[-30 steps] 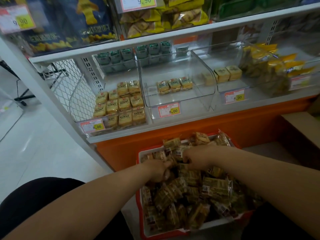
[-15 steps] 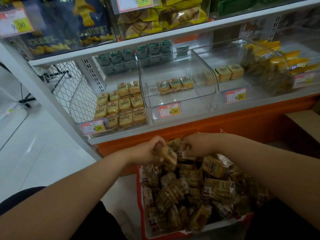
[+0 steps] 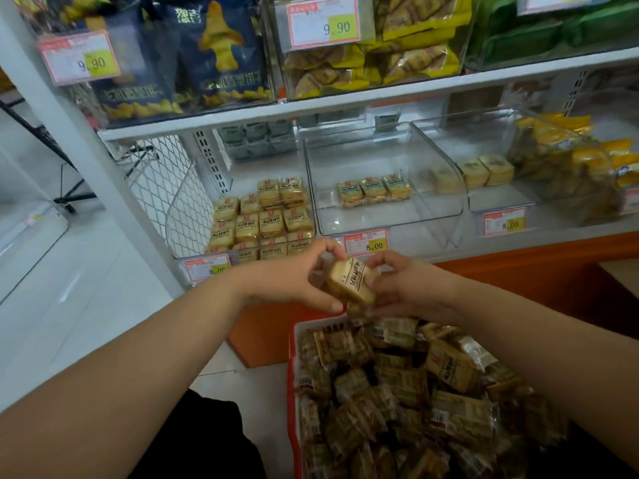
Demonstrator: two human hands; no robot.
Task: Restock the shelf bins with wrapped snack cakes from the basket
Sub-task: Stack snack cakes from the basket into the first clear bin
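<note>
white shelf (image 3: 408, 248) bears clear bins (image 3: 383, 216); red basket (image 3: 292, 357) sits on floor (image 3: 86, 305).

Both hands meet above the red basket (image 3: 292, 375), the left hand (image 3: 294, 276) and right hand (image 3: 404, 288) together gripping one wrapped snack cake (image 3: 349, 280). The basket is heaped with more wrapped cakes. Behind, the left shelf bin (image 3: 193, 209) holds stacked cakes; the middle clear bin (image 3: 446, 181) holds three in a row.

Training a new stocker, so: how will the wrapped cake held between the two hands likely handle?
The wrapped snack cake looks soft, so a hard squeeze from the left hand or right hand may crush it. Its glossy film probably slips and crinkles. The blocky shape should sit flat, not roll.
</note>
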